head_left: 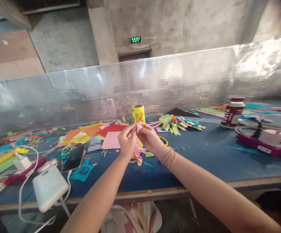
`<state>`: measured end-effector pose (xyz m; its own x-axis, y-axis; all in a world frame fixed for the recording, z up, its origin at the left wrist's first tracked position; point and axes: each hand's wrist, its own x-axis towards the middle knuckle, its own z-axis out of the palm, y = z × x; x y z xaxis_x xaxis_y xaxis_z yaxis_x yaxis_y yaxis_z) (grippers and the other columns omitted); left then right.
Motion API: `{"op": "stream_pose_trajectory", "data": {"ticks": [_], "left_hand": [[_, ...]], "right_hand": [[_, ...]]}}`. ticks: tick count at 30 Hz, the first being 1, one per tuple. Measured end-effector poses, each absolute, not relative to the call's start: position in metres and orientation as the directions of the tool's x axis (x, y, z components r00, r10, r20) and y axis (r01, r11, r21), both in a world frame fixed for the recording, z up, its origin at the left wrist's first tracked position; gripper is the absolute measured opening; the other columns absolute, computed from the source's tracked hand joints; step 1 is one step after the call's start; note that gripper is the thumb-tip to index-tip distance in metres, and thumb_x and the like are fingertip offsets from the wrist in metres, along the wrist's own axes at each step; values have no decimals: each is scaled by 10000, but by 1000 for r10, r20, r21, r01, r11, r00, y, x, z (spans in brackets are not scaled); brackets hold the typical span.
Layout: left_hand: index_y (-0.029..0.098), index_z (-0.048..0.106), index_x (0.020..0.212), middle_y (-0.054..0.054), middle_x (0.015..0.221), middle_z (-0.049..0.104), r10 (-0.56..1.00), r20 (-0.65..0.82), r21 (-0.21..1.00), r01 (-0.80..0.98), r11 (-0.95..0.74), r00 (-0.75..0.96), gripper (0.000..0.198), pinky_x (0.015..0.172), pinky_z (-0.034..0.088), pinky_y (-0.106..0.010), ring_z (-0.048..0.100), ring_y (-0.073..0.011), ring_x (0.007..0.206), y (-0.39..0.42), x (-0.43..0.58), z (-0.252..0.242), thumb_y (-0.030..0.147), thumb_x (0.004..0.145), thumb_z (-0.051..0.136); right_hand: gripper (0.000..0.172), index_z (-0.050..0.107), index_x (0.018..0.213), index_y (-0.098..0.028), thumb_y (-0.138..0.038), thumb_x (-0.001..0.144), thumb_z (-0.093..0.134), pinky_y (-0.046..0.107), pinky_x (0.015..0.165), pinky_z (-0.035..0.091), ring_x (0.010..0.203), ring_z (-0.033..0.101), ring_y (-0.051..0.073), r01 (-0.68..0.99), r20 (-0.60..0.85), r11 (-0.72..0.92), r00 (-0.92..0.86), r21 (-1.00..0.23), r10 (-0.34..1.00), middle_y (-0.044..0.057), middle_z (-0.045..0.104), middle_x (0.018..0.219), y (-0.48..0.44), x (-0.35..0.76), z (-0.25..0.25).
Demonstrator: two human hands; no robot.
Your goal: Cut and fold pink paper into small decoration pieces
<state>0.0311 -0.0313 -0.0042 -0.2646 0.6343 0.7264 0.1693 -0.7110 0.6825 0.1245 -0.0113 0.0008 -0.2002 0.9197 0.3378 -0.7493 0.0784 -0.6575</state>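
Observation:
Both my hands meet above the middle of the blue table, pinching a small piece of pink paper (pixel 138 127) between the fingertips. My left hand (pixel 127 139) grips it from the left and my right hand (pixel 148 136) from the right. Right behind them stands a yellow printed roll (pixel 138 113), upright and hollow at the top. Pink paper strips (pixel 138 156) lie beneath my hands, and a larger pink sheet (pixel 111 140) rests left of them. A yellow ring (pixel 164 140) shows partly behind my right wrist.
A phone (pixel 74 158) and white power bank (pixel 50 187) with cables lie left. Colourful paper ribbons (pixel 175 123) sit beyond my right hand. A Costa bottle (pixel 233 112) and purple power strip (pixel 265 145) stand right. A perforated metal screen (pixel 87 94) borders the table's back.

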Motion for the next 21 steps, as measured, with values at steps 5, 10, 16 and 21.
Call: {"op": "stream_pose_trajectory", "data": {"ticks": [5, 10, 16, 21], "left_hand": [[161, 680, 843, -80, 879, 692, 732, 609, 767, -11, -642, -306, 219, 812, 475, -338, 631, -190, 857, -30, 32, -2, 330, 734, 592], [158, 682, 821, -71, 825, 688, 766, 552, 782, -115, -613, -330, 222, 784, 470, -325, 626, -183, 822, -23, 31, -5, 329, 689, 631], [140, 664, 722, -46, 739, 661, 869, 404, 789, -372, -489, -285, 183, 746, 476, -315, 615, -152, 731, -19, 31, -1, 295, 626, 678], [140, 646, 684, -22, 689, 643, 884, 378, 790, -402, -463, -275, 170, 720, 479, -298, 606, -133, 692, -19, 29, 2, 273, 591, 696]], "right_hand": [[209, 639, 721, -180, -88, 546, 709, 129, 606, 462, 615, 547, 37, -746, 333, 65, -216, -662, 918, -46, 612, 705, -13, 123, -1], [216, 636, 728, -181, -103, 543, 717, 135, 584, 460, 598, 534, 42, -735, 347, 112, -176, -669, 921, -41, 606, 694, -14, 120, 0], [205, 623, 704, -178, -102, 535, 709, 161, 601, 467, 608, 537, 54, -725, 345, 121, -169, -678, 924, -35, 602, 690, -17, 120, 3], [230, 617, 712, -186, -64, 523, 664, 187, 626, 472, 625, 546, 69, -705, 327, 117, -171, -700, 929, -31, 603, 707, -17, 119, 3]]}}
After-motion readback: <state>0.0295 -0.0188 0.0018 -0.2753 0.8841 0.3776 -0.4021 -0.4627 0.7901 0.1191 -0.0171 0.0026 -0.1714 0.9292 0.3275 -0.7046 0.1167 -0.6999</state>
